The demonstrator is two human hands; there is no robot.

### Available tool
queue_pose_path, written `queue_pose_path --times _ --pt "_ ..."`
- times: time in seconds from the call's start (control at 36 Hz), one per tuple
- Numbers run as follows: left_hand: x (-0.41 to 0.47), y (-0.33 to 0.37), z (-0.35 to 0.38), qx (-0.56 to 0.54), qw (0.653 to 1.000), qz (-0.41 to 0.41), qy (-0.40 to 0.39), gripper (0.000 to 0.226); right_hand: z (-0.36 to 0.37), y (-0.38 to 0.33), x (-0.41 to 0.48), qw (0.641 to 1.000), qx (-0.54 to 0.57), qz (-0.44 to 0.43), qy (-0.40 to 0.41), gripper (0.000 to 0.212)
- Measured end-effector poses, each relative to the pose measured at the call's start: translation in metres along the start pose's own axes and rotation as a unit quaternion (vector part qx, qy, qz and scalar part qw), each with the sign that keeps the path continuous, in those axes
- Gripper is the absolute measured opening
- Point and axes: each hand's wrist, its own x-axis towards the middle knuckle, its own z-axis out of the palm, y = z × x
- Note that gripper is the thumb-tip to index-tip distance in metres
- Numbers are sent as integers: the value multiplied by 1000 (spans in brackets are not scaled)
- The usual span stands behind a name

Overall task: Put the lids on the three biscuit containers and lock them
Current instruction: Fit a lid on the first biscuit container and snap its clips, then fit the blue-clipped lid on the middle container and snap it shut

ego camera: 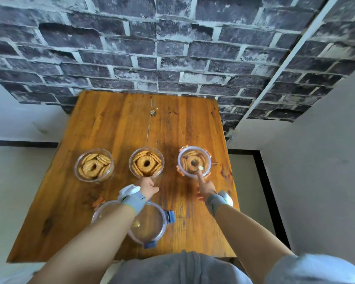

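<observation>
Three clear round biscuit containers stand in a row on the wooden table (115,124). The left container (94,166) and the middle container (146,163) are uncovered. A clear lid with orange clips (194,149) sits on the right container (182,163). My right hand (206,186) points its index finger down onto the near rim of that lid, with the other fingers curled. My left hand (148,186) is a loose fist against the near side of the middle container. Two loose lids lie near me: one with blue clips (152,224) and one with orange clips (99,210), partly hidden by my left forearm.
The table's far edge meets a dark brick-pattern wall (172,48). Light floor lies to the left and right of the table. Both wrists wear grey bands with white devices. My grey clothing fills the bottom of the view.
</observation>
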Motion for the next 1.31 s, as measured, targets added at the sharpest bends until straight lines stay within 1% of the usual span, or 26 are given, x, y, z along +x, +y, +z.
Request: queue_pose_path --times 0.06,0.08,0.11,0.14,0.17,0.22,0.25,0.31,0.36,0.42,0.5,0.53,0.58,0.61,0.67,0.69,0.72,0.78,0.81,0.86,0.92,1.06,1.11,1.22,1.28,1.31 --pt "-5 -12 -1 -12 1000 -19 19 33 10 5 -11 999 -47 -8 -21 60" --pt "-11 -26 -7 -7 999 -35 17 36 23 9 -22 996 -77 -16 -42 47" --pt "-15 -36 -10 -3 999 -46 25 29 34 14 -30 993 -102 -14 -52 38" --pt "-15 -37 -11 -1 997 -69 31 17 38 17 -32 991 -122 -14 -60 36" --pt "-17 -48 -11 -10 996 -83 38 16 48 19 -38 987 -143 -9 -70 36" --pt "-23 -65 -13 -13 994 -105 14 55 69 25 -43 982 -168 -18 -86 34" --pt "-26 -73 -16 -8 994 -107 5 66 78 26 -45 978 -184 -25 -95 31" --pt "-28 -81 -16 14 993 -112 -16 69 86 25 -48 973 -202 -31 -103 27" --pt "-29 -85 -18 -21 992 -118 -32 72 93 24 -52 977 -188 -22 -101 25" --pt "-32 -87 -21 -29 993 -112 -37 64 99 23 -57 981 -172 -11 -92 26" --pt "-38 -86 -23 -28 993 -106 -30 9 101 20 -62 974 -205 -19 -97 16" --pt "-39 -86 -22 -42 994 -98 -29 9 101 21 -61 971 -216 -29 -103 10" --pt "-38 -87 -20 -54 996 -75 -21 38 101 24 -61 964 -237 -50 -108 14" --pt "-39 -87 -20 -61 995 -72 -16 38 101 26 -62 960 -251 -58 -111 16" --pt "-33 -86 -21 -91 994 -56 -17 20 99 28 -63 952 -280 -75 -104 21" --pt "-32 -86 -22 -103 993 -48 -23 17 99 28 -62 946 -298 -80 -98 29" --pt "-32 -85 -24 -113 992 -35 -30 21 97 27 -65 941 -316 -83 -91 36" --pt "-31 -83 -28 -128 991 -13 -46 33 95 25 -68 934 -337 -85 -85 39" --pt "-30 -82 -31 -140 989 1 -47 34 94 23 -71 934 -337 -88 -81 44" --pt "-30 -77 -35 -163 985 22 -47 32 90 21 -69 938 -327 -98 -66 47" --pt "-31 -74 -41 -182 981 51 -44 32 83 15 -70 942 -311 -108 -61 40" --pt "-29 -64 -59 -228 967 112 -33 37 55 -17 -90 969 -170 -91 -154 8" --pt "-28 -57 -67 -262 957 124 -18 35 48 -28 -93 968 -124 -89 -198 15" --pt "-27 -43 -85 -320 935 146 41 31 38 -57 -99 967 -55 -145 -200 21" --pt "-28 -37 -94 -335 929 150 56 29 37 -68 -105 964 21 -161 -212 19" --pt "-29 -33 -98 -338 926 156 59 28 36 -73 -110 960 63 -157 -222 24"
